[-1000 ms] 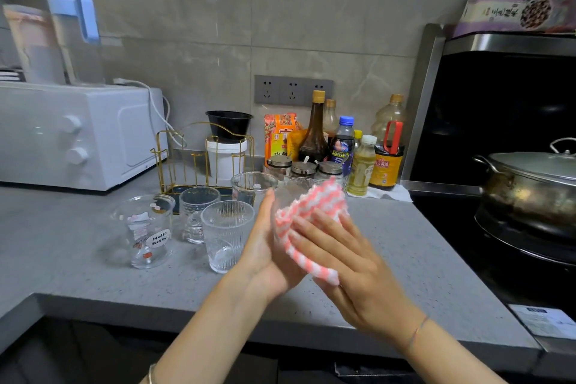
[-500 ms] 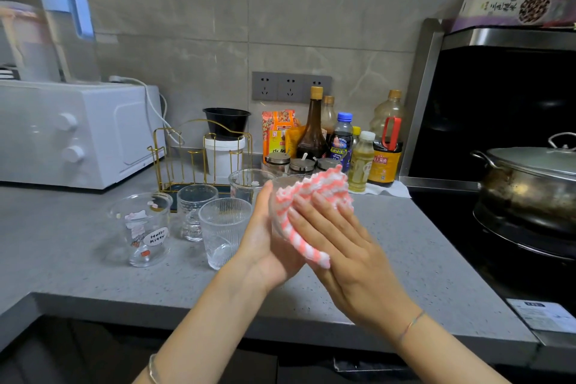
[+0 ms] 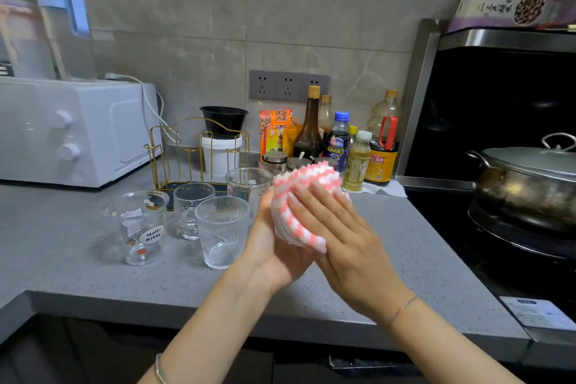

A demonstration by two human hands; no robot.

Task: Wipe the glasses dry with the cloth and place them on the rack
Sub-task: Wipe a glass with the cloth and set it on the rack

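Step in hand: you are drying one glass, almost wholly hidden inside the pink-and-white cloth and held up above the tabletop.
Left hand: it cradles the wrapped bundle from below and from the left. The fingers are hidden behind the cloth.
Right hand: it lies flat, with straight fingers pressing the cloth against the bundle's right side.
Rack: the gold wire frame stands at the back and appears to hold no glass.
Waiting: the ribbed glass, Hello Kitty glass, small glass and rear glass stand upright just left of your hands.
Doing it well: turn the glass in your left hand while your right hand rubs. Push cloth inside to reach the base and rim.
Care: wet glass slips, so keep your elbow clear of the ribbed glass.
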